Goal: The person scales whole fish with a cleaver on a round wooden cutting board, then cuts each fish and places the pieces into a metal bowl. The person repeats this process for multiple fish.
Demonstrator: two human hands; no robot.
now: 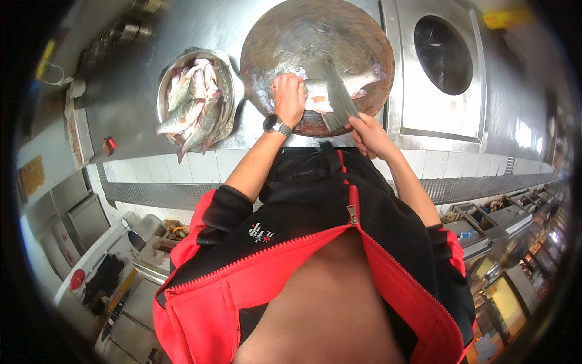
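A whole fish point(317, 96) lies across a round, wet chopping block point(273, 43), its tail towards the right. My left hand point(289, 98), with a ring and a wristwatch, presses on the fish's head end, which it mostly covers. In my right hand point(367, 133) is the handle of a cleaver point(338, 93); its broad blade lies over the middle of the fish. Whether the edge has cut into the flesh, I cannot tell. Left of the block, a metal bowl point(233, 98) holds several more fish point(195, 98), some with tails over the rim.
The block stands on a stainless steel counter point(122, 98). To its right is a raised steel panel point(411, 111) with an oval opening point(443, 54), dark inside. A small red object point(109, 145) lies near the counter's front left edge. A narrow tray point(82, 136) is at the far left.
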